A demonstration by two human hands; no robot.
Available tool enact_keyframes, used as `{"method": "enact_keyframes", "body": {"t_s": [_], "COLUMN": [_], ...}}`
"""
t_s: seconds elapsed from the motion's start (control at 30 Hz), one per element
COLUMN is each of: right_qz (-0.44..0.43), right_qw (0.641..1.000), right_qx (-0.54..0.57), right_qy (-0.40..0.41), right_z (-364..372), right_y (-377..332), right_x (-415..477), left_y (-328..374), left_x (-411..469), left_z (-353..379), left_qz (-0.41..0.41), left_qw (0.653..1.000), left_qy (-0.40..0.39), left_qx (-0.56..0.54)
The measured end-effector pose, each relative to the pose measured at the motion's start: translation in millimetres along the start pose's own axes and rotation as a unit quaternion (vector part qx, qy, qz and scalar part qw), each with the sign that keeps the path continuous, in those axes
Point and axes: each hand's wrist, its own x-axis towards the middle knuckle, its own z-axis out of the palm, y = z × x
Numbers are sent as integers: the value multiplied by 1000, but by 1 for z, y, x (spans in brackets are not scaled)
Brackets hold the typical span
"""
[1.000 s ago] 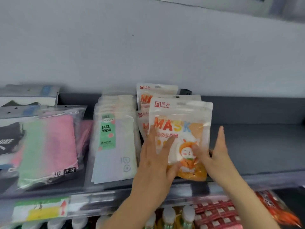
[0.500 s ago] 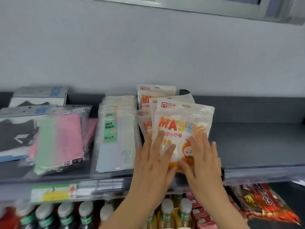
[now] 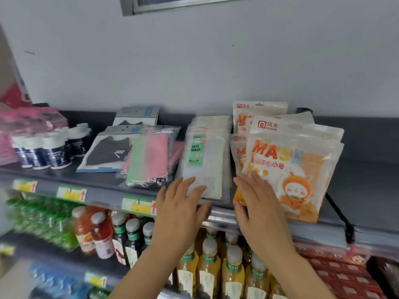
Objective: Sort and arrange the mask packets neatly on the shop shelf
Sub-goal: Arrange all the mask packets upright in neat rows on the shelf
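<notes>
A stack of orange-and-white MASK packets (image 3: 298, 169) leans on the grey shelf (image 3: 367, 190). My right hand (image 3: 257, 203) lies flat on the lower left corner of the front packet, fingers spread. Left of it stands a row of pale FACE MASK packets (image 3: 207, 152). My left hand (image 3: 181, 208) rests open against the bottom edge of the front one. Further left lie a pink-and-green mask packet (image 3: 151, 160) and a black mask packet (image 3: 108, 152).
Small white-capped bottles (image 3: 43, 152) and pink packets (image 3: 28, 121) fill the shelf's left end. Price labels (image 3: 138, 205) run along the shelf's front rail. Drink bottles (image 3: 207, 266) stand on the shelf below, red packs (image 3: 336, 272) to their right. Bare shelf lies right of the orange packets.
My left hand has left the orange MASK packet and moved left onto the FACE MASK packets. My right hand slid to the packet's lower left. The view has swung left.
</notes>
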Motion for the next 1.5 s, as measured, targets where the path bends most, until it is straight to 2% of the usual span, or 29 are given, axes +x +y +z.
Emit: {"method": "enact_keyframes", "body": {"t_s": [0.13, 0.23, 0.47, 0.6, 0.77, 0.9, 0.97, 1.07, 1.13, 1.37, 1.5], "right_qz": [-54, -60, -37, -5, -13, -18, -8, 27, 54, 72, 62], "right_qw": [993, 991, 983, 986, 993, 987, 983, 971, 964, 960, 955], "right_qx": [41, -33, -86, -51, 27, 78, 101, 149, 164, 70, 63], "right_qy": [-92, -115, -160, -156, -118, -136, -154, -183, -201, -261, -283], "right_z": [24, 40, 44, 45, 75, 112, 128, 148, 159, 184, 193], "right_y": [-22, -34, -38, -60, -137, -194, -216, -243, -254, -268, -271], "right_x": [17, 23, 28, 40, 67, 95, 109, 128, 135, 149, 153], "left_y": [-34, -51, -66, -111, -219, -301, -331, -361, -371, -379, -380], "left_x": [-12, -18, -15, -2, 30, 53, 64, 74, 77, 80, 86], "left_z": [-5, -2, -12, -28, -45, -46, -41, -31, -24, -7, -6], "left_qz": [-17, 14, 60, 77, 2, -59, -100, -151, -165, -112, -108], "left_qw": [998, 997, 996, 995, 998, 994, 985, 956, 942, 963, 961], "left_qy": [-49, -82, -51, 6, -33, -63, -112, -234, -272, -230, -245], "left_qx": [21, -5, -43, -62, -46, -65, -83, -87, -109, -85, -73]}}
